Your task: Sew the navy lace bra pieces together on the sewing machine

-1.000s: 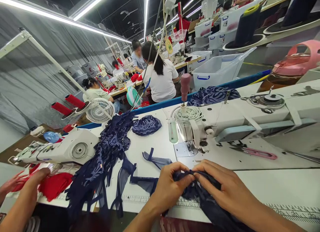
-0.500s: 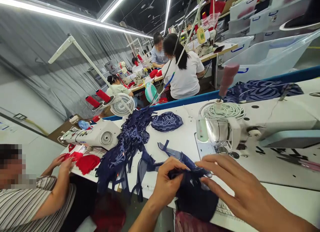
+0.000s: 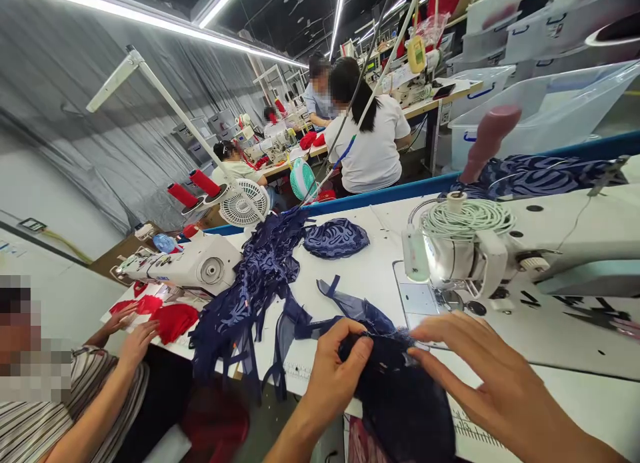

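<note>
A dark navy fabric piece (image 3: 407, 396), cup-shaped with sheer strips along its top, hangs over the table's front edge. My left hand (image 3: 336, 366) pinches its upper left edge between thumb and fingers. At the upper right edge, my right hand (image 3: 477, 370) grips the cloth between thumb and fingertips. A sheer navy strip (image 3: 355, 306) stretches from the piece across the white table. Just beyond my right hand stands a sewing machine (image 3: 450, 263) with a coil of pale green cord (image 3: 467, 216) on its head.
A heap of navy fabric pieces (image 3: 260, 270) and a patterned navy cup (image 3: 336, 238) lie on the table (image 3: 325, 276). To the left, a co-worker's hands (image 3: 137, 340) rest by red fabric (image 3: 175, 322) at another sewing machine (image 3: 185, 266). A blue ledge (image 3: 400, 195) runs behind.
The navy piece hangs lower and spreads wider below my hands. Both hands keep their hold at its top edge. The view has shifted slightly.
</note>
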`<state>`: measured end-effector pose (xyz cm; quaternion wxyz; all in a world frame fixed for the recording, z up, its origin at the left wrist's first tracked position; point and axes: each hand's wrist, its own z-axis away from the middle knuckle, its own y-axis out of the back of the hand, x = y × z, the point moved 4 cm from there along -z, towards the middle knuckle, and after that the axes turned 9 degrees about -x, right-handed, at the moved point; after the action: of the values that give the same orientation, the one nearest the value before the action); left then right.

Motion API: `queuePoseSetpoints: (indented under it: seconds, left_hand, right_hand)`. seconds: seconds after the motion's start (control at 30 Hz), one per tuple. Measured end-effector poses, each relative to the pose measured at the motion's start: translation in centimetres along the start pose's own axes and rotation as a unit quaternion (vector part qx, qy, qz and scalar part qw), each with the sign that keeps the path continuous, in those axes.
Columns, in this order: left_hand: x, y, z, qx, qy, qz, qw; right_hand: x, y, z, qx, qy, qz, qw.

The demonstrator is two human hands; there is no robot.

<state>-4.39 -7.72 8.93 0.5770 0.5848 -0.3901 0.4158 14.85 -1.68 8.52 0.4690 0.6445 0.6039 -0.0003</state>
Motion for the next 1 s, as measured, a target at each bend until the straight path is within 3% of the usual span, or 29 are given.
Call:
queuePoseSetpoints:
  seconds: [0.07, 0.13, 0.27, 0.37, 0.43, 0.63, 0.8, 1.0]
  left_hand:
    - [-0.2, 0.1, -0.1, -0.005, 0.005, 0.013, 1.0]
    - [-0.1, 0.2, 0.0, -0.008, -0.003, 0.005, 1.0]
    - [0.3, 0.2, 0.1, -0.001, -0.02, -0.04, 0.999]
    - [0.4, 0.2, 0.2, 0.006, -0.028, -0.052, 0.998]
    - [0.4, 0.3, 0.3, 0.002, -0.037, -0.048, 0.998]
    - [0.6, 0.5, 0.3, -0.018, -0.058, -0.019, 0.998]
    - [0.6, 1.0, 0.4, -0.018, -0.062, 0.015, 0.998]
    - [0.2, 0.7, 0.7, 0.01, -0.059, 0.04, 0.997]
  right_hand:
    - [-0.1, 0.2, 0.7, 0.017, 0.01, 0.032, 0.999]
    - [0.2, -0.4, 1.1, -0.008, -0.004, 0.037, 0.999]
    - [1.3, -1.9, 1.2, -0.07, -0.092, -0.029, 0.993]
    - [1.5, -2.6, 1.1, -0.139, -0.169, -0.088, 0.972]
    - [1.3, -2.6, 0.9, -0.174, -0.184, -0.105, 0.962]
    - [0.5, -0.4, -1.3, -0.155, -0.028, -0.054, 0.986]
    - [0.8, -0.2, -3.1, -0.278, 0.004, -0.093, 0.956]
    - [0.3, 0.3, -3.1, -0.214, -0.006, 0.016, 0.977]
